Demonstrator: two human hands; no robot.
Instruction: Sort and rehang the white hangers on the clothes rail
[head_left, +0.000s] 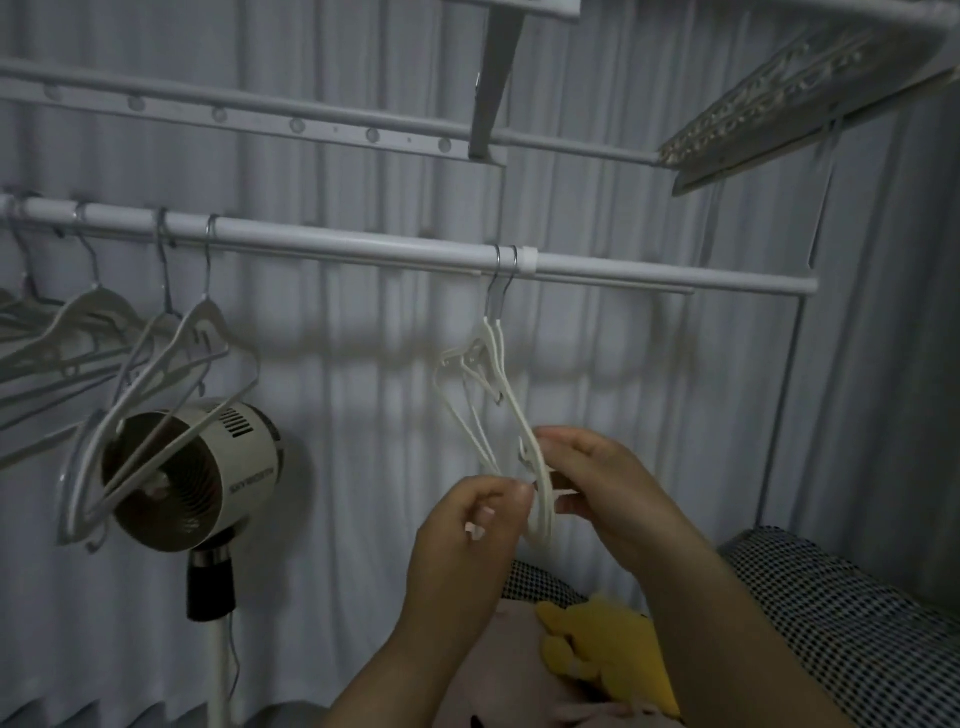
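Note:
Two white hangers (496, 374) hang by metal hooks from the white clothes rail (363, 244), right of its middle. Their lower ends point towards me. My left hand (467, 540) pinches the lower end of the left one. My right hand (602, 493) grips the lower end of the right one. Several more white hangers (171, 364) hang on the rail's left part, apart from both hands.
A round fan (192, 473) on a pole stands below the left hangers. A second rail with holes (260, 117) and a folding drying rack (795, 98) are overhead. Grey curtains hang behind. A checked cushion (841, 623) and a yellow soft toy (608, 649) lie below.

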